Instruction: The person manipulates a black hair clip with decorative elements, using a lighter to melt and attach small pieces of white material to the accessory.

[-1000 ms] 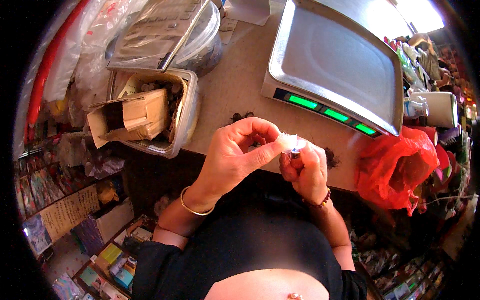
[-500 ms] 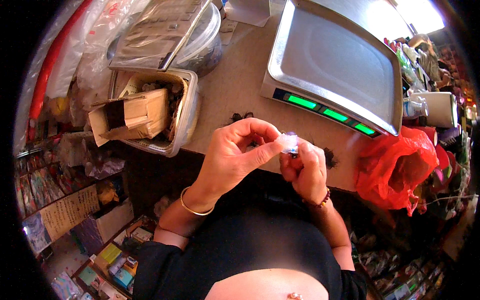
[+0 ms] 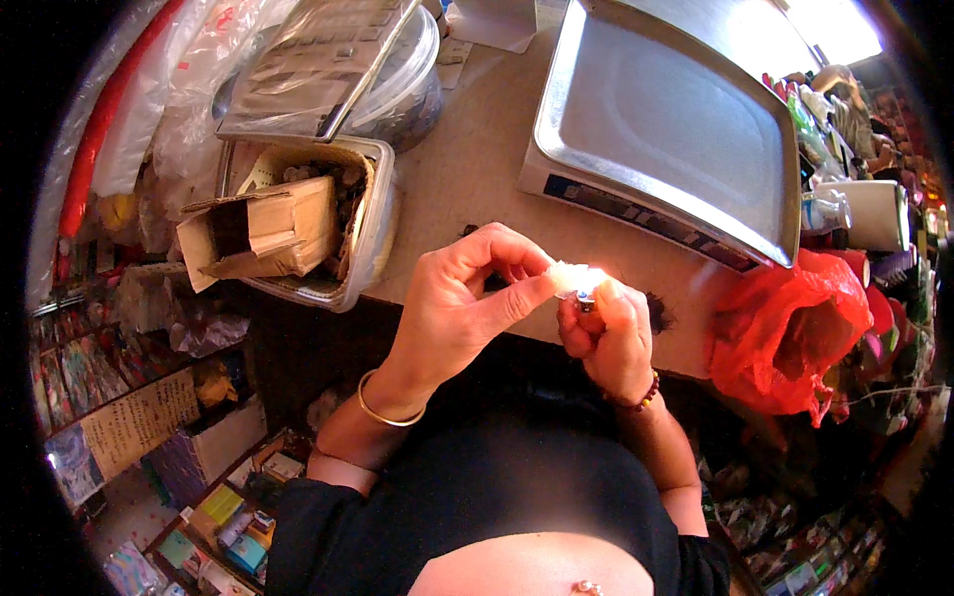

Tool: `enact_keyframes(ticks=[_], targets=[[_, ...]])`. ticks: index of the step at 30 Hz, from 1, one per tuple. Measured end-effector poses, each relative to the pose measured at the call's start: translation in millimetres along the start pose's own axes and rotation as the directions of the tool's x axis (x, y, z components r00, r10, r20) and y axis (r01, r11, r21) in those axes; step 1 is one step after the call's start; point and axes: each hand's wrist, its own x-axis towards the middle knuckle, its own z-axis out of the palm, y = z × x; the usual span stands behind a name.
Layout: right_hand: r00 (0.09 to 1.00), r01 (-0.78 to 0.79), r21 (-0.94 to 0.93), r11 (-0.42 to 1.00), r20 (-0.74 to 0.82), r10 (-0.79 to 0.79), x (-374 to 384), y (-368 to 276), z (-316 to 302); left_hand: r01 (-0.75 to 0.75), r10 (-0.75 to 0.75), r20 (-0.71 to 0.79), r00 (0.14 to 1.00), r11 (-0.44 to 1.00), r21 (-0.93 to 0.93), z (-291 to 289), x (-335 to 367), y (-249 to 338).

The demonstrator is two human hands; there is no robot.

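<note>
Over the near edge of the flat brown bench (image 3: 462,179), the left hand (image 3: 462,295) pinches a small whitish scrap (image 3: 563,275); the right hand (image 3: 617,335) clasps a metal-topped lighter (image 3: 585,303), apparently lit beside the scrap, not yet released.

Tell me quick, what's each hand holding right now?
Left hand: closed, pinching a small whitish piece.
Right hand: closed around what looks like a lit lighter.
</note>
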Motion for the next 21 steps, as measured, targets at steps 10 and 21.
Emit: enact_keyframes(ticks=[10, 21], targets=[[1.0, 0.024, 0.001, 1.0, -0.003, -0.024, 1.5, 3.2, 3.0, -0.091, 0.091, 0.002, 0.996, 0.994, 0.059, -4.9, 0.2, 0.9], [0.999, 0.039, 0.057, 0.998, -0.012, -0.038, 4.8, -1.2, 8.4, -0.062, 0.063, -0.043, 0.997, 0.997, 0.035, -10.3, 0.4, 4.7]])
